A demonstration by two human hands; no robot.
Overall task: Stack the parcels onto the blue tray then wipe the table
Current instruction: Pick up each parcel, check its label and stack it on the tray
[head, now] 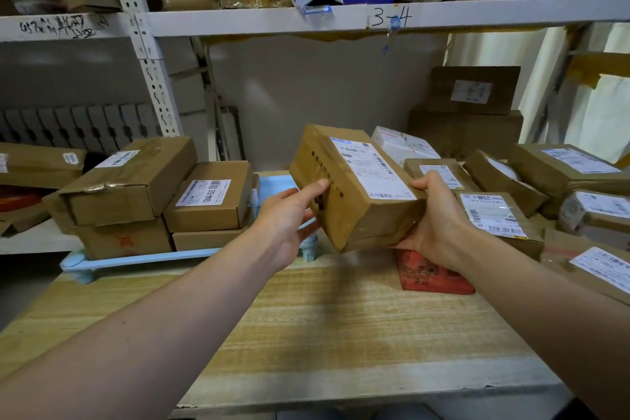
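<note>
Both hands hold one cardboard parcel point(354, 186) in the air above the wooden table point(341, 317). The left hand point(289, 218) grasps it at 9 o'clock, the right hand point(433, 215) at 3 o'clock. The blue tray point(143, 259), carrying stacked boxes point(153, 194), lies at 9 o'clock from the parcel.

The room was lit softly and a bit dim. Brighter light came from the far right, by the pale curtain point(600, 112). Shadows were soft. The wall point(306, 89) had faint shiny patches. The shelf point(341, 19) lines bent at the edges. Far boxes looked a little blurry.
</note>
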